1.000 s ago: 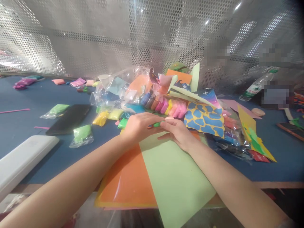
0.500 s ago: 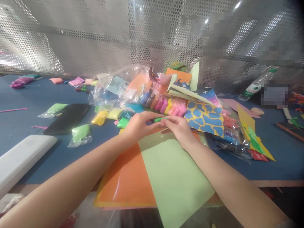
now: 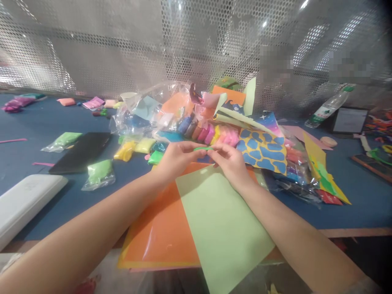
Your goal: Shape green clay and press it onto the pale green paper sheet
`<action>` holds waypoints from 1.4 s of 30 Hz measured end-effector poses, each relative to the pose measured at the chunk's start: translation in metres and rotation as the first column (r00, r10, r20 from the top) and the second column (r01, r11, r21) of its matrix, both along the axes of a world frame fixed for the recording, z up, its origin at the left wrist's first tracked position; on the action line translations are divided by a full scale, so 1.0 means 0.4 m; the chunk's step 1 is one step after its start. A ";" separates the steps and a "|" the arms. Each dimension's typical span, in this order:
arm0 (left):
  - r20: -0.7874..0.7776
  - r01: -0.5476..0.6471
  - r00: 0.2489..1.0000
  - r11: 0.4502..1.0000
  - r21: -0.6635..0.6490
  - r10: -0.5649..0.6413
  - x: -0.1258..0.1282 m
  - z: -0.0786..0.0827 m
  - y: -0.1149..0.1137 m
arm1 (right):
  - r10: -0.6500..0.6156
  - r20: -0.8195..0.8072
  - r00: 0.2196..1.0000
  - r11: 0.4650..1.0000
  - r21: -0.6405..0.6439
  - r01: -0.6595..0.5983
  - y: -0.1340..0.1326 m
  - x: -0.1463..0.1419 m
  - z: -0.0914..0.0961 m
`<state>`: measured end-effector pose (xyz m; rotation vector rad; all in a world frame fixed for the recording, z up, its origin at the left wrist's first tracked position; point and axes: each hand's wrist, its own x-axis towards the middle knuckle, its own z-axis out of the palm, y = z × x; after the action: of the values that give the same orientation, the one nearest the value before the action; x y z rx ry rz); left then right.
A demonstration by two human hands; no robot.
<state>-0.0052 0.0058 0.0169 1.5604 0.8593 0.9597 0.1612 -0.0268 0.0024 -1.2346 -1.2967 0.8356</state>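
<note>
Nearest me, a pale-green paper sheet (image 3: 226, 232) lies across a glossy orange sheet (image 3: 162, 228), overhanging the blue-topped table (image 3: 352, 214). By the paper's far end, the left hand (image 3: 176, 160) and right hand (image 3: 230, 162) nearly meet, fingertips of both pinched on a slim green strip (image 3: 202, 148). Beyond sit plastic-wrapped coloured lumps (image 3: 210, 134), then a grey perforated metal screen (image 3: 122, 57)

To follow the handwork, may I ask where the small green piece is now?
In the head view, the small green piece is near the centre, held by the left hand and right hand together, beyond the pale green sheet.
</note>
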 end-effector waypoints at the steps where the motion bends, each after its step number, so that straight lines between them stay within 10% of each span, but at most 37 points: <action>1: 0.009 0.004 1.000 1.000 -0.007 -0.004 0.001 0.001 0.000 | -0.008 0.006 1.000 1.000 -0.002 0.008 0.000 0.000 0.001; 13: -0.065 -0.020 0.998 1.000 -0.012 0.019 -0.001 -0.004 0.003 | 0.015 -0.077 0.997 1.000 -0.022 -0.016 0.005 0.002 -0.005; 20: -0.255 0.074 0.966 0.993 0.096 -0.047 -0.014 0.023 0.006 | 0.158 -0.532 0.832 0.987 0.054 -0.152 0.012 0.002 0.007; 22: -0.475 0.016 0.871 0.957 0.288 0.129 -0.031 0.059 0.005 | 0.182 -0.616 0.767 0.981 0.060 -0.184 0.014 0.007 0.012; 25: -0.778 -0.005 0.421 0.859 0.512 0.467 -0.075 0.108 0.003 | 0.196 -0.695 0.691 0.972 0.046 -0.229 0.014 0.015 0.015; 28: -0.890 0.138 0.168 0.884 0.446 0.423 -0.140 0.112 0.008 | 0.208 -0.750 0.628 0.955 0.016 -0.296 0.014 0.018 0.017; 35: -0.919 0.370 0.263 0.850 0.376 0.292 -0.257 0.020 0.036 | 0.268 -0.517 0.813 0.904 -0.158 -0.398 0.014 0.003 0.010; 42: -0.791 0.388 0.433 0.702 0.597 0.433 -0.134 0.043 -0.005 | 0.337 0.137 0.931 0.941 -0.008 -0.340 -0.007 -0.012 -0.002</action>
<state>-0.0588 0.0040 0.0340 2.9402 1.3250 0.3294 0.1562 -0.0298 0.0018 -1.0844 -1.6560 0.9945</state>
